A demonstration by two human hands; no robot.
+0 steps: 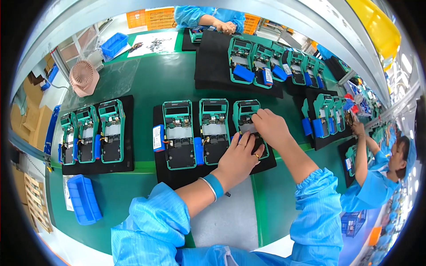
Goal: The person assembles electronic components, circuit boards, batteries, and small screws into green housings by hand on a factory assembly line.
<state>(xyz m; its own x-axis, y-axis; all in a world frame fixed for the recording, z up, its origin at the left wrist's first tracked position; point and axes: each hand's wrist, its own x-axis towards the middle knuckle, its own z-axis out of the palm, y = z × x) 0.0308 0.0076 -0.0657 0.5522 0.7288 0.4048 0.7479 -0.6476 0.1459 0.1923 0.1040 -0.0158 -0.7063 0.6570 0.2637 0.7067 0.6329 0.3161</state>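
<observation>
In front of me, three teal device housings with exposed circuit boards stand in a row on a black foam mat [177,176]. My hands are over the rightmost housing [242,116]. My left hand [237,159] lies across its lower part with fingers spread, a blue band round the wrist. At the upper right side of the same housing, my right hand [271,127] has its fingers bent together; whatever is between the fingertips is hidden. Blue battery packs lie beside the left housing [179,133] and the middle housing [214,128]. My left hand covers much of the rightmost housing's lower half.
Another foam mat with three housings [111,133] lies left. More housings [242,57] fill mats at the back and right. A blue bin [84,199], a pink fan [83,77] and a blue tray [114,45] stand left. Co-workers' hands work at the far side [226,27] and right [358,128].
</observation>
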